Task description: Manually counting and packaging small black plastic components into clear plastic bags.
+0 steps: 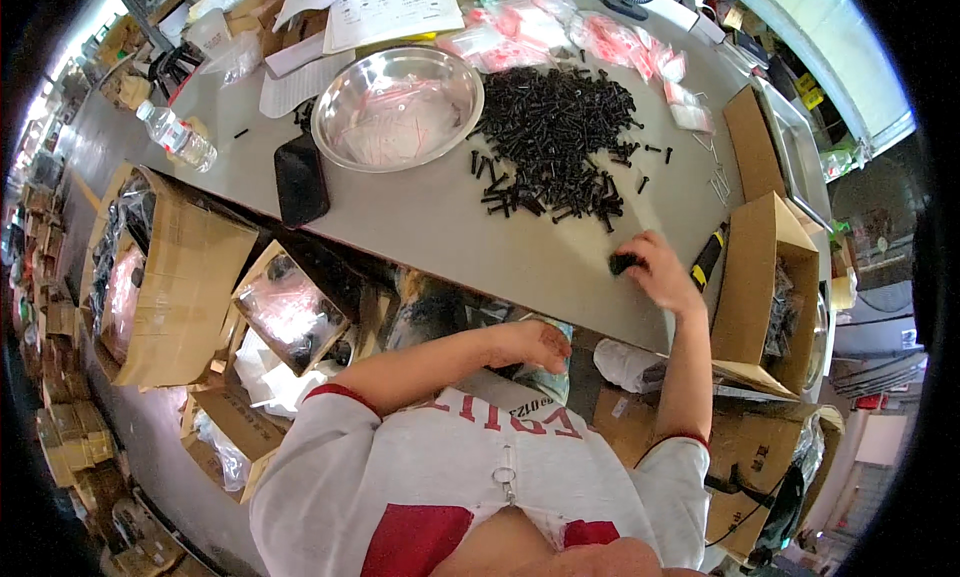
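Observation:
My right hand (655,269) is closed at the table's near right side, its fingers around a small dark bunch (626,264) that looks like black screws. A large heap of black screws (560,117) lies just beyond it, with loose ones scattered along its edges. My left hand (545,346) is held low in front of my body, near the table's front edge, with its fingers curled in. Whatever it may hold is hidden. A steel bowl (330,145) containing clear plastic bags with red edges stands left of the heap.
Red-and-clear plastic bags (610,42) lie behind the heap. A yellow-black cutter (708,257) and an open carton (765,307) stand to the right. On the left are a black phone (301,182), a water bottle (178,137) and, below the table, a carton (190,277).

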A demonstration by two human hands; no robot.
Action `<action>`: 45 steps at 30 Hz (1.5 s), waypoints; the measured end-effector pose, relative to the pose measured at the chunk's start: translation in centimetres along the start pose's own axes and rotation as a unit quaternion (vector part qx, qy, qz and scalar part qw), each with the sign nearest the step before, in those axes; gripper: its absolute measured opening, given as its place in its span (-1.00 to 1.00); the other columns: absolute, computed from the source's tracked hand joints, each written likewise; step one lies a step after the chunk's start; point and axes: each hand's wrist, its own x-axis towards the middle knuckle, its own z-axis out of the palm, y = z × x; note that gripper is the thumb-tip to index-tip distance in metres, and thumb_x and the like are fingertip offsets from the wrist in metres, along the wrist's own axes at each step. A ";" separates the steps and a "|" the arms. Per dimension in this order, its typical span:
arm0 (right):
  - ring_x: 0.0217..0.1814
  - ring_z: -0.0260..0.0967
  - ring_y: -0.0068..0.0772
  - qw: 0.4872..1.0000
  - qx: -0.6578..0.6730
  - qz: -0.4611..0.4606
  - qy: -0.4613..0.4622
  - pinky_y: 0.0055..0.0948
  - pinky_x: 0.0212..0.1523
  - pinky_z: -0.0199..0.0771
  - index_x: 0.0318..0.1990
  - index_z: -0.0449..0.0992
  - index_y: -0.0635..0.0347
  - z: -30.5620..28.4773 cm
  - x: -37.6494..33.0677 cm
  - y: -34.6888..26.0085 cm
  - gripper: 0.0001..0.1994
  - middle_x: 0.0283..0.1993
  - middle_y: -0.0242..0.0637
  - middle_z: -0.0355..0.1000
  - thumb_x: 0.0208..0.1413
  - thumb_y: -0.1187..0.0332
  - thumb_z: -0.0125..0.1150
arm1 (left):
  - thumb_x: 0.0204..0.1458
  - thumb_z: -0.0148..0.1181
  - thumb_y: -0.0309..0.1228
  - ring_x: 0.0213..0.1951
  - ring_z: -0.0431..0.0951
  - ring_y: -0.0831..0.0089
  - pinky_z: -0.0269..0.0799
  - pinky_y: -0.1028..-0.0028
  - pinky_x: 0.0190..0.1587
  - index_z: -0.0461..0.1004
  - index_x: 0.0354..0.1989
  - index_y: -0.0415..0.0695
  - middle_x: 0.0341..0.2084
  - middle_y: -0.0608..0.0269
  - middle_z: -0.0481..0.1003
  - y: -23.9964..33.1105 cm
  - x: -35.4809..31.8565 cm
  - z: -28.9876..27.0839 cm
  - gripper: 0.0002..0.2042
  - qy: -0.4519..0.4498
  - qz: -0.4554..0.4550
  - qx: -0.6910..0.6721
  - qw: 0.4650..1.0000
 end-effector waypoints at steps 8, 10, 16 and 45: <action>-0.09 0.36 -0.10 0.981 0.062 -0.158 -0.094 -0.29 -0.09 0.40 -0.17 0.49 0.19 4.8 -3.5 -6.2 -0.70 -0.14 -0.19 0.37 -0.15 0.59 0.23 | -0.11 0.33 -0.47 -0.31 0.41 0.52 0.37 0.50 -0.20 0.39 -0.13 -0.26 -0.34 0.28 0.41 1.0 0.5 0.9 -0.64 -0.061 0.032 -0.242 0.968; -0.13 0.40 -0.13 0.972 0.097 -0.177 -0.120 -0.30 -0.13 0.42 -0.21 0.51 0.22 5.4 -3.6 -6.5 -0.76 -0.16 -0.21 0.42 -0.12 0.54 0.23 | -0.09 0.32 -0.48 -0.29 0.41 0.49 0.37 0.48 -0.21 0.40 -0.16 -0.22 -0.33 0.31 0.41 0.9 0.3 0.7 -0.69 -0.052 0.036 -0.190 0.980; -0.06 0.40 -0.05 0.997 0.045 0.017 0.061 -0.28 -0.09 0.42 -0.13 0.50 0.24 2.7 1.4 -3.0 -0.73 -0.07 -0.10 0.39 -0.05 0.46 0.24 | -0.11 0.35 -0.38 -0.30 0.42 0.49 0.36 0.47 -0.20 0.39 -0.21 -0.23 -0.38 0.27 0.43 3.1 -1.2 1.6 -0.67 -0.006 0.153 0.270 0.950; -0.03 0.33 0.07 0.997 -0.018 -0.063 0.041 -0.16 -0.05 0.38 -0.20 0.50 0.15 3.8 -1.8 -4.3 -0.67 -0.11 -0.09 0.37 -0.16 0.69 0.05 | -0.02 0.28 -0.40 -0.21 0.45 0.45 0.46 0.18 -0.14 0.44 -0.25 -0.12 -0.37 0.35 0.42 1.5 0.4 0.3 -0.80 -0.050 -0.089 -0.148 0.984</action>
